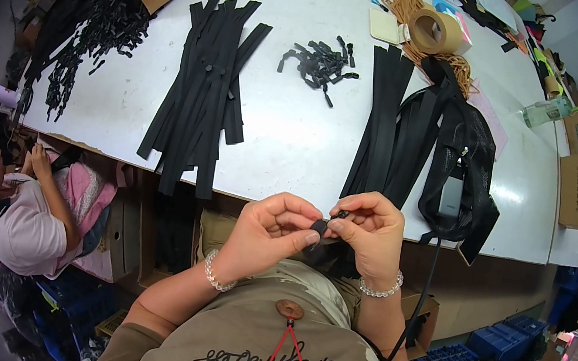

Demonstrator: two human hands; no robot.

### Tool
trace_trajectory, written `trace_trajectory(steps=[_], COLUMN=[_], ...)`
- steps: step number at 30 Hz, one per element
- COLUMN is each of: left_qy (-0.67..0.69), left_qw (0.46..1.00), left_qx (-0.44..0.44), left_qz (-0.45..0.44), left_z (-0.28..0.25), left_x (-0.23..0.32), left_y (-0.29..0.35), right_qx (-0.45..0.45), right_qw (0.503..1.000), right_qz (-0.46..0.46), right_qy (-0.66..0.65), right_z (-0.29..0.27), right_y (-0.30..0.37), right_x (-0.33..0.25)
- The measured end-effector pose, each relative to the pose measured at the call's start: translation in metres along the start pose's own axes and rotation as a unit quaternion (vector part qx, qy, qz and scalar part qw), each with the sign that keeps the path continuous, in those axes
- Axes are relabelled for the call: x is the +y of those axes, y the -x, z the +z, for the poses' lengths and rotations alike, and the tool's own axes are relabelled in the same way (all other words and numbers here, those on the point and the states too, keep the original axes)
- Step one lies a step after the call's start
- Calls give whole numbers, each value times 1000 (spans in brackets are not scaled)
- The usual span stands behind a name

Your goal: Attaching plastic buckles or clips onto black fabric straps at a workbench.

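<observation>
Just off the table's front edge, my two hands meet in front of my chest. My left hand (274,227) pinches the end of a black fabric strip (319,225) that looks like zipper tape and hangs down below the fingers. Between the thumb and fingers of my right hand (373,238) is a small black zipper pull (341,215), touching or almost touching the strip's end; the fingers partly hide the join. A loose pile of similar black pulls (319,64) lies farther up the white table.
Black strips (204,100) lie stacked on the left, with more strips (382,120) on the right. Beside those sits a black mesh bag (464,147) with a grey device and cable. Tape (434,32), cords and a bottle (547,111) are farther back. Another person (30,209) sits at left.
</observation>
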State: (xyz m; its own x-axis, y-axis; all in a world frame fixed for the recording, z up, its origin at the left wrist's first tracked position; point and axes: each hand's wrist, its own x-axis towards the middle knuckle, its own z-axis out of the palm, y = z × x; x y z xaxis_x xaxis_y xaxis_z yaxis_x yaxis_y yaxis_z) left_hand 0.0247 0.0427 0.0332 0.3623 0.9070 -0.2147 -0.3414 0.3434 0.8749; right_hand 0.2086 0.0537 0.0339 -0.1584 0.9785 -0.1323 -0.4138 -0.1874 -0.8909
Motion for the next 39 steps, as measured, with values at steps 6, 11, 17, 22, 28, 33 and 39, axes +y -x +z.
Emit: trace_trajectory(steps=[6, 11, 17, 22, 28, 33, 39], left_qy=[-79, -87, -84, -55, -57, -120, -188], left_qw=[996, 995, 994, 995, 995, 987, 970], left_qx=[37, 33, 66, 78, 75, 89, 96], left_qz=[17, 21, 28, 28, 34, 60, 118], left_z=[8, 2, -2, -3, -3, 0, -3], left_x=[11, 6, 0, -2, -4, 0, 1], left_y=[3, -1, -3, -4, -4, -2, 1], right_qx=[-24, -31, -4, -5, 29, 26, 21], right_qw=[999, 999, 985, 982, 998, 996, 982], right_qz=[6, 16, -39, -52, -2, -37, -111], right_qy=[-19, -2, 167, 183, 57, 76, 153], right_z=[1, 4, 16, 17, 16, 17, 19], right_y=[2, 3, 8, 6, 6, 7, 8], right_x=[2, 4, 1, 1, 13, 12, 12])
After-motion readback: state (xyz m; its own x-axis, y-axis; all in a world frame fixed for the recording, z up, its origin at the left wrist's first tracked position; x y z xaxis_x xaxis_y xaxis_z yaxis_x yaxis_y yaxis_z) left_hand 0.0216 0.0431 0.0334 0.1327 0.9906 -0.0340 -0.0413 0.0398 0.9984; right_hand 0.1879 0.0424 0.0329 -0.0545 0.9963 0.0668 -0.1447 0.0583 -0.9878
